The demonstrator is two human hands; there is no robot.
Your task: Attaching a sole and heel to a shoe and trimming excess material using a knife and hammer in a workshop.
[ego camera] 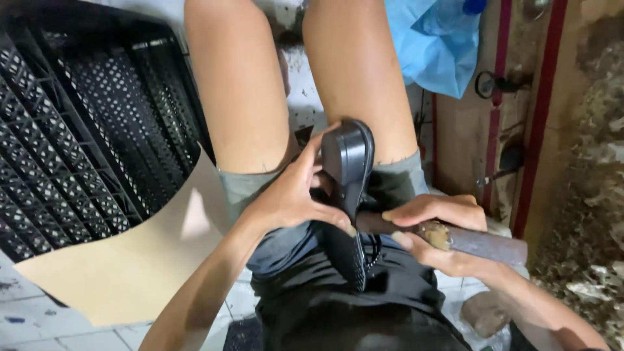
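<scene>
Black sandal held upright on the lap, gripped by the left hand; a metal rod is clasped in the right hand, beside a black crate.

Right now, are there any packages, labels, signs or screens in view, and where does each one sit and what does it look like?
No labels, signs or screens show.
Blue plastic bag: top right, behind the knees, crumpled, light blue, with a bottle cap at its top edge.
Cardboard sheet: lower left on the tiled floor, flat, tan, partly under the black crate.
The left hand and right hand hold a black shoe and a metal bar, not packaging.
</scene>
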